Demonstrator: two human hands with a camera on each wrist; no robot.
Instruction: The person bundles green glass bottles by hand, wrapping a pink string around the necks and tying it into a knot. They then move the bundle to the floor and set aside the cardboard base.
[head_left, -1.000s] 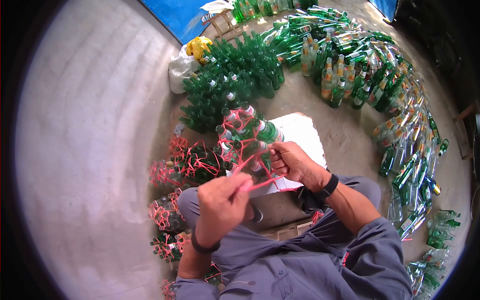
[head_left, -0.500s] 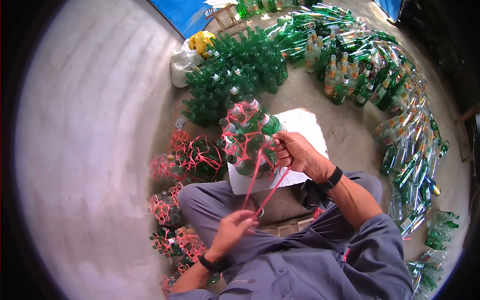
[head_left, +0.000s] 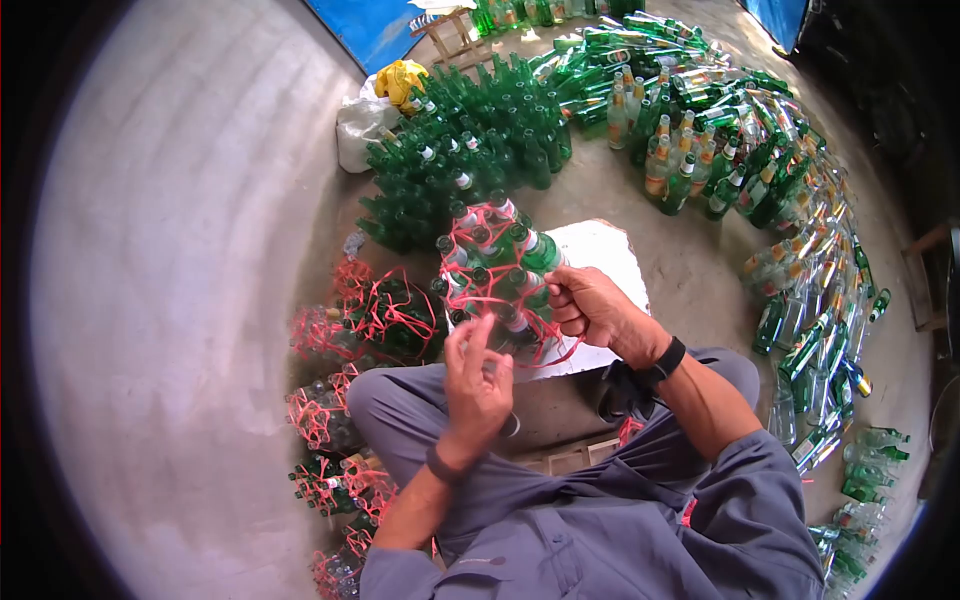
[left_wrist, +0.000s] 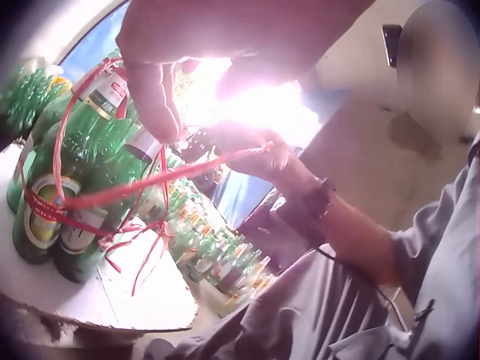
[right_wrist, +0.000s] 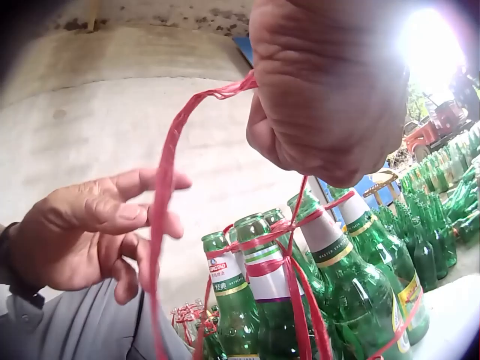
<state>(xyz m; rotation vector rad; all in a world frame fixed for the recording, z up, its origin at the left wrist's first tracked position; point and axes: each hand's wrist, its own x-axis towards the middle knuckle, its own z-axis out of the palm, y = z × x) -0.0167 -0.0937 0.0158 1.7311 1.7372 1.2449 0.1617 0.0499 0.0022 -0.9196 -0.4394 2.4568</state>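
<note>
A cluster of green glass bottles [head_left: 540, 250], wound about the necks with red plastic string [right_wrist: 166, 165], stands upright in front of the person. In the head view the right hand [head_left: 592, 312] is curled at the near right of the cluster. It grips the string, which leaves the fist in a slack arc in the right wrist view. The left hand [head_left: 478, 385] is at the near left of the cluster, its fingers spread and loosely bent. Seen from the right wrist, the left hand [right_wrist: 90, 232] has its fingertips right by the hanging string, not closed round it.
The bottles stand on a white board [head_left: 610, 250]. Beyond are many upright green bottles [head_left: 470, 140]. Bundles tied with red string [head_left: 390, 310] line the left side. Lying and standing bottles [head_left: 800, 270] curve round the right. A white sack [head_left: 362, 130] sits by the wall.
The left hand drew the string down toward the lap, then rose back toward the bottles with its fingers spread. The string has gone from taut to slack. The right hand keeps its grip beside the bottles.
</note>
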